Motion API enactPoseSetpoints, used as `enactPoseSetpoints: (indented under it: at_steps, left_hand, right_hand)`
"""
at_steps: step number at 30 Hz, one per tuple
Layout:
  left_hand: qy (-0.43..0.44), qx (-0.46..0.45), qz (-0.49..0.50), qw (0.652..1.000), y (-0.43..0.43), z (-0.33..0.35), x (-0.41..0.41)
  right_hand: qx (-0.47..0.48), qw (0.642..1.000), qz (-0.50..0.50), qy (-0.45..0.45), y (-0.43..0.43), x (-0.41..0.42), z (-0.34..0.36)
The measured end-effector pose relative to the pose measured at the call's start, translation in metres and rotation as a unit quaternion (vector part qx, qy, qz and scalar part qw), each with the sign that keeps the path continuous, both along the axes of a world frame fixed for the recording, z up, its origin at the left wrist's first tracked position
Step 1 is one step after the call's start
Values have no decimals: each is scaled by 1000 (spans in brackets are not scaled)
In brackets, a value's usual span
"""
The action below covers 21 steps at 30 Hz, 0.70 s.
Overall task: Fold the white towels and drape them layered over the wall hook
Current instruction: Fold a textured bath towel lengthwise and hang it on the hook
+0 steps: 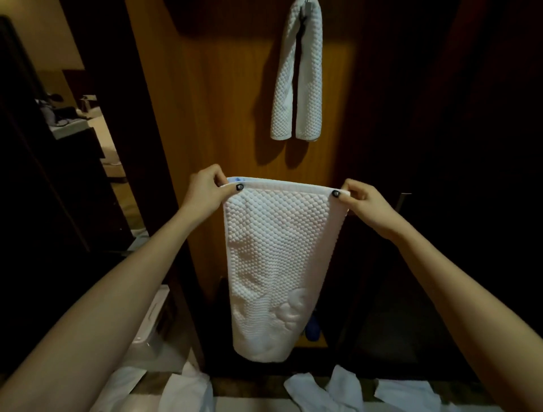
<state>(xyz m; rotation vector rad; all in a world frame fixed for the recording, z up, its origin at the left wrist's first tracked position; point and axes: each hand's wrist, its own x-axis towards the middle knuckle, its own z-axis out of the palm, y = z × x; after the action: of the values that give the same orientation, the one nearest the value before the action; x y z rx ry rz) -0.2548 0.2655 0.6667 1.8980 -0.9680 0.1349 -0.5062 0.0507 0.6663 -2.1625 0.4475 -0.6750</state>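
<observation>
Two-handed, holding up a folded white towel (279, 264) before a wooden panel (220, 103). Pinching its top left corner between thumb and fingers of the left hand (205, 191), its top right corner likewise with the right hand (364, 203). Hanging slack below, lower end free. Above, draped over the wall hook (308, 1), a second white towel (296, 82), both ends down. Along the bottom, loose white cloths (338, 388).

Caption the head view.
The left hand and right hand pinch top corners of a white towel below the hung towel on the hook.
</observation>
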Motion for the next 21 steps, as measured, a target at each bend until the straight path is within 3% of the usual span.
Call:
enactPoseSetpoints:
  at_steps: [3,8,11,17,21]
  left_hand:
    - [-39,18,19,999,2,-9,-3]
    - [-165,185,-62,967,5,-12,-3]
    - [-143,178,-102,968,-1,-12,-8]
    - [-20,47,-135,990,-26,-10,-23]
    - [-30,135,-161,977,-35,-3,-24]
  right_hand:
    - [7,999,-18,-36,-1,5,6]
    - [23,999,-13,-30,-6,-7,13]
    - [-15,999,-49,-4,-12,-19,16]
    - [-103,985,-137,-15,-21,-34,23]
    - [-118,984,-131,28,-24,-44,28]
